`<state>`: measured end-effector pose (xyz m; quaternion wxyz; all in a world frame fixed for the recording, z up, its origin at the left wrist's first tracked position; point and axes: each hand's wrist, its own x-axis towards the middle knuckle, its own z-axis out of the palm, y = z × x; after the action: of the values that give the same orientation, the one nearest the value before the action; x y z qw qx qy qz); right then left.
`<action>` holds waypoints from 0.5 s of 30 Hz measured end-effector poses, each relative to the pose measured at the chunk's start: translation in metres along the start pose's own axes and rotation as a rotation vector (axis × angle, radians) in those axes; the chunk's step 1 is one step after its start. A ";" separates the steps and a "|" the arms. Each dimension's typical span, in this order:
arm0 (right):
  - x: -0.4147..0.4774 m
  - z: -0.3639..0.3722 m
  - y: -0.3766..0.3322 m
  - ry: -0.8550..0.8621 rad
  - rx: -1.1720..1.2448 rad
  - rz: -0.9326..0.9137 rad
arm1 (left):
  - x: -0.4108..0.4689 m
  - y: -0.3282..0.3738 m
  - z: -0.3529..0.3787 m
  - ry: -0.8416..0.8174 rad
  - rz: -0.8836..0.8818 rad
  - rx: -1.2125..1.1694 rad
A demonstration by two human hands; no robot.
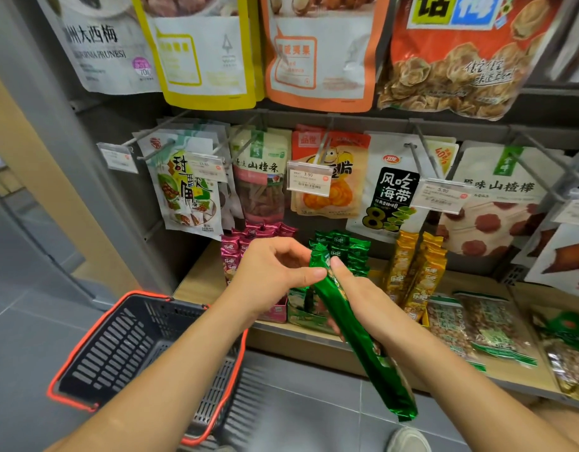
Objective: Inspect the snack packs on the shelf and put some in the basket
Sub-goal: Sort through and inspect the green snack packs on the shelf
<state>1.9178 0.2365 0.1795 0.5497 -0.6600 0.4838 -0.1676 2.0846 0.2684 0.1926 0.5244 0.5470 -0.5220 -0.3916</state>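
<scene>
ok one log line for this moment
phase: inspecting | left hand: pinches green pack top | right hand: grips its middle | basket: below left forearm

One head-worn wide-angle view looks forward and down, close to the shelf (197,283) and basket (125,337).

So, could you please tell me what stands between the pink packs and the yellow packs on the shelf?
A stack of green packs stands between the pink packs and yellow packs, seen in the head view.
</scene>
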 end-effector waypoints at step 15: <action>-0.009 -0.016 -0.001 -0.173 0.119 -0.156 | 0.005 -0.009 0.002 0.024 -0.022 -0.199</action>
<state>1.9019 0.2346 0.1890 0.6129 -0.6738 0.3710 -0.1809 2.0851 0.2619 0.1839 0.5781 0.5025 -0.4682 -0.4405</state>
